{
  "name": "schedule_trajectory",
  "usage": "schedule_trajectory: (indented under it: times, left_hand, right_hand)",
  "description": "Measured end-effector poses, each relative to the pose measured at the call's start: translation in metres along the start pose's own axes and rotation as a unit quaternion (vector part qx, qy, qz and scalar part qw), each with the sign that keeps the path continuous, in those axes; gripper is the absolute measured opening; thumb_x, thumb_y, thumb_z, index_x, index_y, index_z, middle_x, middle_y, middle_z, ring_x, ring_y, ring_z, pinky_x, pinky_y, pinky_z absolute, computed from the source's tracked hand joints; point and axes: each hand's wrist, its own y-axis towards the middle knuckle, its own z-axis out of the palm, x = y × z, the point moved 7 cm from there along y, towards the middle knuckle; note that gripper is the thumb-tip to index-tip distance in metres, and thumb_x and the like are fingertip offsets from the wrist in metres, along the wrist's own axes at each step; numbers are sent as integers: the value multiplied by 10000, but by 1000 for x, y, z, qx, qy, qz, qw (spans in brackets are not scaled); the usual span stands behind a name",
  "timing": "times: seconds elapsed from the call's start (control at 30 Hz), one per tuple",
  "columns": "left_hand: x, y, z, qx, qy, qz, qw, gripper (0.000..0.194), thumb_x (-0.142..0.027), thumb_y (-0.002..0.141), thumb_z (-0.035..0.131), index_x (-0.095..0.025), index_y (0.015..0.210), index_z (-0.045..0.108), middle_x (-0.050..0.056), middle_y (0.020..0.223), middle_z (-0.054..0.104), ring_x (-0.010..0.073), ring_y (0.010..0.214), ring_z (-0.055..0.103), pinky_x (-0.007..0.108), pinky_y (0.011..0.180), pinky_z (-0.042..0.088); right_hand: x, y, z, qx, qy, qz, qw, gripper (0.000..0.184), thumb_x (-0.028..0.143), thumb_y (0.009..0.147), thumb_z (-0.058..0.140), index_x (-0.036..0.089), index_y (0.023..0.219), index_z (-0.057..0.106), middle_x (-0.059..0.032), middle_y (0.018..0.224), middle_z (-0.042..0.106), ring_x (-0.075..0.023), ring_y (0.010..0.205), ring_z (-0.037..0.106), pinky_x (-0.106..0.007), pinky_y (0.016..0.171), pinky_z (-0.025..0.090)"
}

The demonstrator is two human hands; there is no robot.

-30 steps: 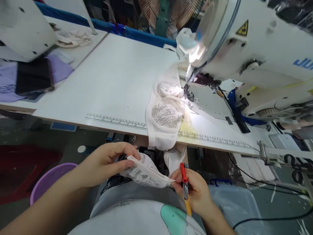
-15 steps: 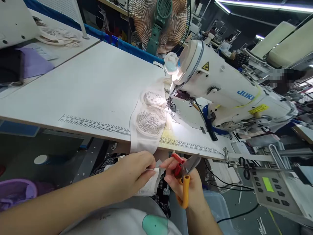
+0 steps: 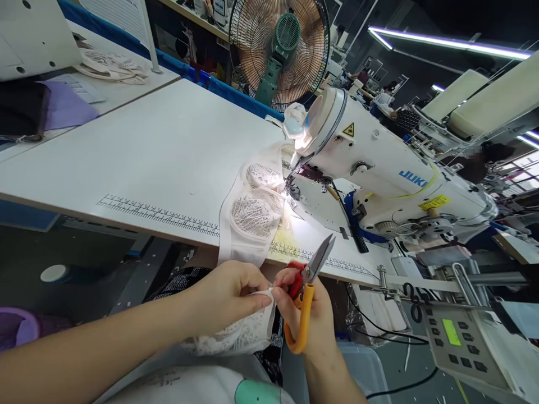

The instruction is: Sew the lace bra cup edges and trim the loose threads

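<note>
My left hand point(image 3: 231, 297) pinches the top edge of a white lace bra point(image 3: 238, 336) over my lap. Hooked in my right hand point(image 3: 320, 322) is a pair of scissors point(image 3: 306, 314) with orange and red handles. The blades point up and away, nearly together. The right thumb and fingertips also meet at the bra's edge, close beside the left fingertips. Another white lace bra point(image 3: 255, 216) lies on the sewing table by the needle, its band hanging over the front edge.
A white sewing machine point(image 3: 379, 160) stands at the right of the table point(image 3: 160, 146), with a control panel point(image 3: 452, 336) below it. Behind is a large fan point(image 3: 288, 33). A phone point(image 3: 23, 109) lies far left, and a purple bucket point(image 3: 31, 322) stands on the floor.
The right hand has moved left to the bra's edge, and the scissor blades have swung more upright. More of the lap bra's lace shows below my left hand.
</note>
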Motion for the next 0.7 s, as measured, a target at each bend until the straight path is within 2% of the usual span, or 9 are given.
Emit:
schedule_trajectory:
  times: [0.07,0.13,0.23,0.3,0.4,0.53,0.7]
  left_hand:
    - [4,1,-1,18,-23,-23,999,259,-424,710,553,-178,634,523,-37,596,422,117,549,367,244,497,281]
    - [7,1,-3,36,-47,-45,997,260,-421,691,583,-179,624,517,-56,562,376,99,502,309,244,467,236]
    - [7,-1,-12,43,-53,-70,995,243,-387,678,601,-176,593,514,-66,522,334,88,474,257,243,448,184]
    - [6,-2,-17,44,-40,-84,995,217,-351,669,601,-171,576,525,-64,500,336,85,467,256,234,440,180]
    - [4,-2,-21,51,-19,-99,994,180,-326,649,597,-169,574,551,-52,482,377,87,452,283,221,419,200]
    - [5,1,-24,49,1,-110,993,173,-327,609,591,-176,546,537,-50,466,398,87,436,300,220,407,206]
    - [7,2,-21,64,-42,-131,988,199,-354,551,591,-181,508,502,-70,437,369,72,414,273,224,405,175]
  right_hand:
    - [0,1,-2,38,-19,13,999,199,368,816,650,231,864,513,2,761,561,-124,625,502,-254,565,430]
    - [0,-1,-3,119,-51,25,991,364,561,812,586,221,914,506,-1,746,516,-133,621,461,-270,564,404]
    - [-6,-10,0,257,-122,53,957,554,755,775,429,209,851,477,3,707,443,-137,602,395,-273,531,349]
    - [-12,-18,1,311,-164,75,933,593,798,761,366,210,778,437,4,689,420,-130,579,360,-266,503,310]
    - [-18,-26,1,324,-204,89,920,639,844,732,320,212,761,407,13,671,395,-117,549,327,-257,481,288]
    - [-18,-30,1,295,-253,72,919,666,866,716,318,209,756,420,20,659,404,-115,554,331,-246,487,301]
    - [-25,-32,0,304,-257,96,912,682,884,697,314,209,730,403,49,580,326,-97,509,243,-241,447,218]
